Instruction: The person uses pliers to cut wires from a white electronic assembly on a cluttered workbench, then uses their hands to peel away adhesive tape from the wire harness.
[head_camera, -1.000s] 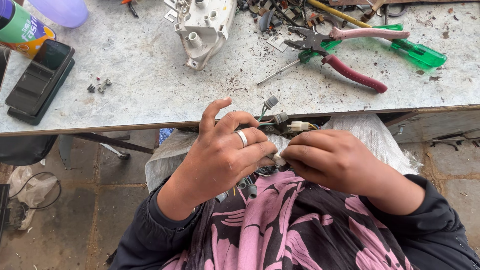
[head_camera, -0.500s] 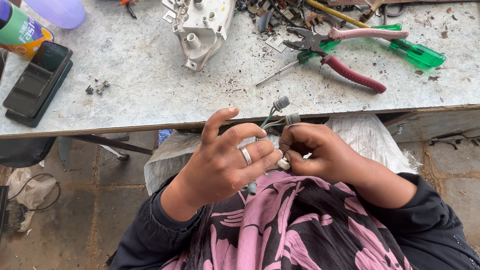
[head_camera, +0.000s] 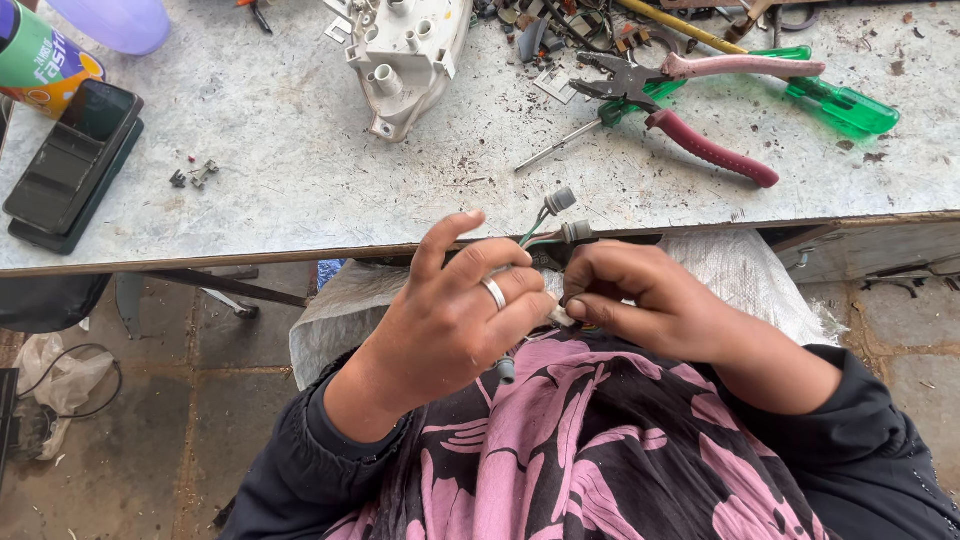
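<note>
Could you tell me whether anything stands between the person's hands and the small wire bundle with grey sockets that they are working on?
Nothing visible does: the left hand and right hand both already touch the wire bundle, held over the lap below the table edge.

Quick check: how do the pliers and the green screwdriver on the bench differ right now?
The pliers have pink-red grips spread apart in a V; the screwdriver has one straight handle of clear green. The pliers' dark jaws are short and thick; the screwdriver's steel shaft is long and thin. The pliers lie across the screwdriver, on top of it. Both lie flat on the grey bench, away from both hands.
</note>
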